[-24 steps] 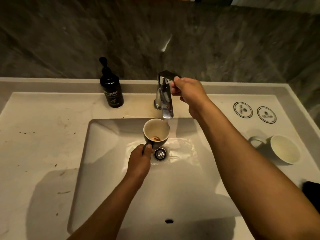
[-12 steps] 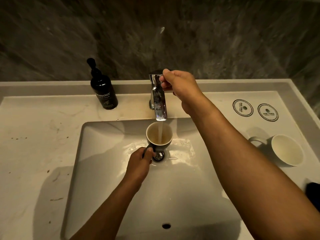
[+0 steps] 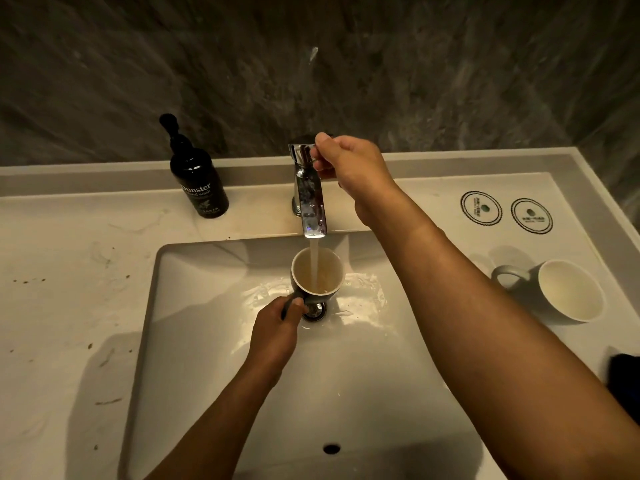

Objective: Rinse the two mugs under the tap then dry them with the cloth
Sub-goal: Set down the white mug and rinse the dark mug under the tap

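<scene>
A dark mug [image 3: 300, 285] with a pale inside stands upright under the chrome tap [image 3: 310, 199], over the drain. Water streams from the spout into it and brownish water fills it partway. My left hand [image 3: 277, 329] grips the mug's handle from the near side. My right hand [image 3: 349, 164] pinches the tap's lever at the top. A second mug [image 3: 568, 289], grey outside and pale inside, lies tipped on the counter at the right, mouth towards me. A dark cloth [image 3: 625, 372] shows at the right edge, mostly cut off.
The white sink basin [image 3: 194, 341] is set in a pale stained counter [image 3: 69, 306]. A black hand-wash pump bottle [image 3: 199, 181] stands behind the basin at the left. Two round coasters [image 3: 481, 207] lie at the back right. A dark stone wall rises behind.
The tap came on and water now runs into the mug, which my left hand has turned upright under the spout. The water level in it has risen.
</scene>
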